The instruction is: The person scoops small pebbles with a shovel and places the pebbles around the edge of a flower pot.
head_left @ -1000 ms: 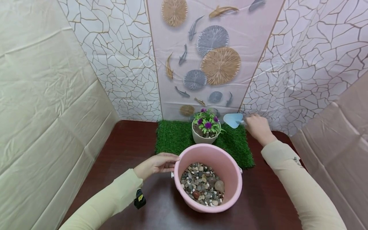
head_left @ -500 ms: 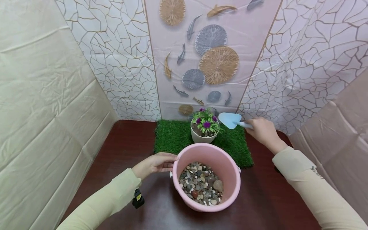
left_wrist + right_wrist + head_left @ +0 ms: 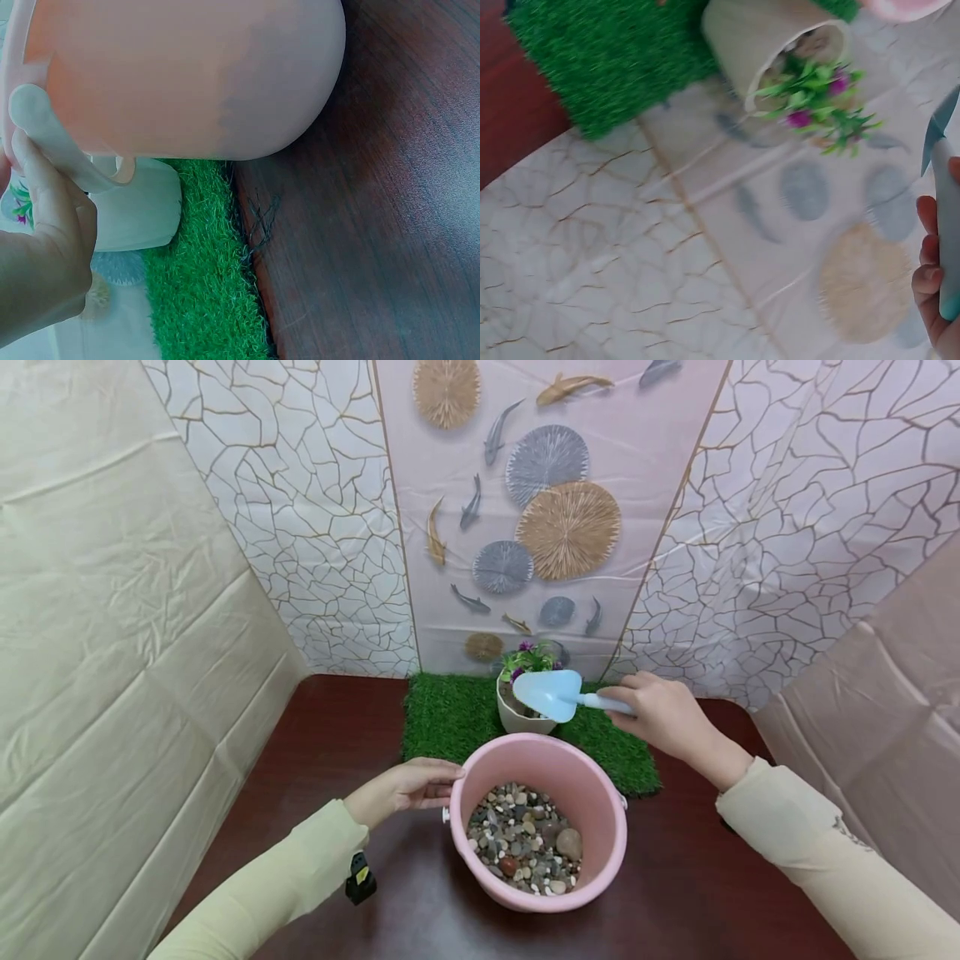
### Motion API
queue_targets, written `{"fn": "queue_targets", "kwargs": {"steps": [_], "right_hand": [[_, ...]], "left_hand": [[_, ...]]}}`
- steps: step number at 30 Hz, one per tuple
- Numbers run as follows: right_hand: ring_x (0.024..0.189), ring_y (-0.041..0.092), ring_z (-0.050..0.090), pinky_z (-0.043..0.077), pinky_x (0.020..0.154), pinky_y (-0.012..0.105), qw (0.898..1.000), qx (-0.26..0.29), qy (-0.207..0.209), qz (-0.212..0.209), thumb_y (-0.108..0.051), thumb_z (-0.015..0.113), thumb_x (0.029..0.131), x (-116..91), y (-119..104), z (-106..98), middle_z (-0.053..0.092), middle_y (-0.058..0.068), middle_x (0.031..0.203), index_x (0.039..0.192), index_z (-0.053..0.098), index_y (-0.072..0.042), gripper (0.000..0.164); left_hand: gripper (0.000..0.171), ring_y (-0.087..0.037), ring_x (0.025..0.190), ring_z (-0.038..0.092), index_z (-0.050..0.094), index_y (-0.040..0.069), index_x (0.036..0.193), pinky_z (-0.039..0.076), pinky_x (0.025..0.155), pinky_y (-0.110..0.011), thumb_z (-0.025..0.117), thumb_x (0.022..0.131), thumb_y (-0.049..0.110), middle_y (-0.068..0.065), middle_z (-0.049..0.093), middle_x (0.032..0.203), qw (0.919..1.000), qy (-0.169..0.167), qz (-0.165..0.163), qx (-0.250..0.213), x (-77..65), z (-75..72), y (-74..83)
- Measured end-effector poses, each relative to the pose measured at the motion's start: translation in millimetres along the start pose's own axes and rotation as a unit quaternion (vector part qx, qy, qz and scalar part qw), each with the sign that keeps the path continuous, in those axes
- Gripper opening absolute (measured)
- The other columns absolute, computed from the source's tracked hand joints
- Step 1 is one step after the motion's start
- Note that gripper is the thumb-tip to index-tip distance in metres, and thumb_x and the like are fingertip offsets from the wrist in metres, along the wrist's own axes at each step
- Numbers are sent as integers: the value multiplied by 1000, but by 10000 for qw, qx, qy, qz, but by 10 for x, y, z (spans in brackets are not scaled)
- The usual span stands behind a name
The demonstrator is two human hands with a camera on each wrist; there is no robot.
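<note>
My left hand [image 3: 412, 785] grips the rim of a pink bucket [image 3: 600, 793] at its left side. In the left wrist view its fingers lie by the white bucket handle [image 3: 64, 142]. Small mixed pebbles [image 3: 517, 831] and a larger brown stone cover the bucket's bottom. My right hand [image 3: 660, 714] holds a light blue trowel [image 3: 551, 692] by its handle, above the far side of the bucket. The bare blade points left and overlaps a white flowerpot [image 3: 517, 722] in the head view. Purple flowers with green leaves [image 3: 810, 90] grow from the pot, partly hidden behind the blade.
The flowerpot stands on a green grass mat [image 3: 450, 718] behind the bucket, near the patterned back wall [image 3: 330, 527]. Dark reddish wood forms the table top [image 3: 337, 718]. Beige cloth walls [image 3: 150, 652] stand on both sides.
My right hand has brought the trowel left and toward the bucket, from beside the flowerpot to in front of the flowers. My left hand keeps its grip on the bucket rim.
</note>
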State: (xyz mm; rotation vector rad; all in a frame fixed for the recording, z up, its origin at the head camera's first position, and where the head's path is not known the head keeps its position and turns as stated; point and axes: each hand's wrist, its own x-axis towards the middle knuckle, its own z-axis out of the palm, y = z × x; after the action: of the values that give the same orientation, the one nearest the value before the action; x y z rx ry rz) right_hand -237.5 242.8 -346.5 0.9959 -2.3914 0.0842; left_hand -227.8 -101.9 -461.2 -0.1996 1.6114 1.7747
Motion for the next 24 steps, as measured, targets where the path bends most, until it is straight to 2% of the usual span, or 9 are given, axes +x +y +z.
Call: {"fn": "queue_targets", "kwargs": {"steps": [3,9,15,20,24], "right_hand": [[61,17,53,42,40,25,9991,15,55,-409,-8,81,67,19,-100,-12,63,4,74,93,74,-8,27],[61,13,52,43,42,22,9964,-47,-138,-835,-9,82,65,11,-247,-11,60,0,71,92,74,-9,28],[64,12,54,47,46,23,9892,-92,-690,-1290,-17,83,68,-15,-332,-3,60,-2,72,89,74,-12,24],[63,13,53,42,44,19,9794,-148,-1160,-1647,-16,82,67,-69,-376,75,59,-3,69,88,74,-17,23],[60,14,50,38,41,21,9752,-266,-1375,-1711,-14,82,65,-123,-420,164,56,-3,65,82,72,-18,20]], "left_hand": [[42,-4,65,65,50,-3,132,59,66,-17,58,93,14,4,68,73,10000,6,11,-22,-4,-6,4],[41,-3,65,66,51,-3,131,59,66,-17,58,94,14,5,69,73,10000,8,6,8,-9,2,3],[41,-3,63,65,51,-3,131,59,65,-17,58,94,13,5,68,70,10000,54,-5,4,1,7,3],[41,-4,64,66,51,-3,131,59,66,-18,58,94,14,5,69,71,10000,6,6,-1,19,4,-6],[41,-4,65,66,52,-2,130,59,66,-17,58,93,14,4,69,71,10000,20,23,10,21,5,-10]]}}
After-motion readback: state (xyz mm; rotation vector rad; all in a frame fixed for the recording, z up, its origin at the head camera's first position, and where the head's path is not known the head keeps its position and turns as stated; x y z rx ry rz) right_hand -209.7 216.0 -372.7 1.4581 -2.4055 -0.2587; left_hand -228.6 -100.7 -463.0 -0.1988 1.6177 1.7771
